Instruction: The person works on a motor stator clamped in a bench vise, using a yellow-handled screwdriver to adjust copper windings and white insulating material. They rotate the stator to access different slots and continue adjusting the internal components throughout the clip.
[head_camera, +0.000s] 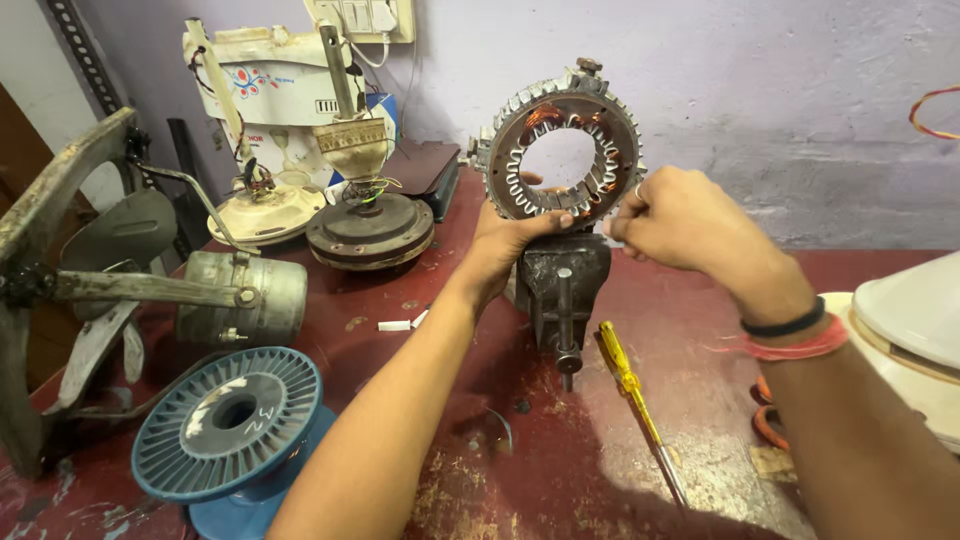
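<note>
A ring-shaped motor stator (563, 150) with copper windings is seen upright at the upper centre of the frame, seated in a dark bench vise (562, 285) on the red counter (690, 300). The left hand (505, 245) is closed on the stator's lower left rim, the thumb laid across the inner edge of the ring. The right hand (680, 215) is held just beside the stator's lower right rim, its fingers curled together in a pinch; what lies between them cannot be told. A black band and a red thread are noted on the right wrist. A yellow-handled screwdriver (632, 388) lies on the counter just right of the vise handle. A blue empty wire spool (232, 425) is found at the lower left. A dismantled ceiling fan motor (370, 228) and a cream fan housing (268, 210) stand at the upper left, against the wall.
</note>
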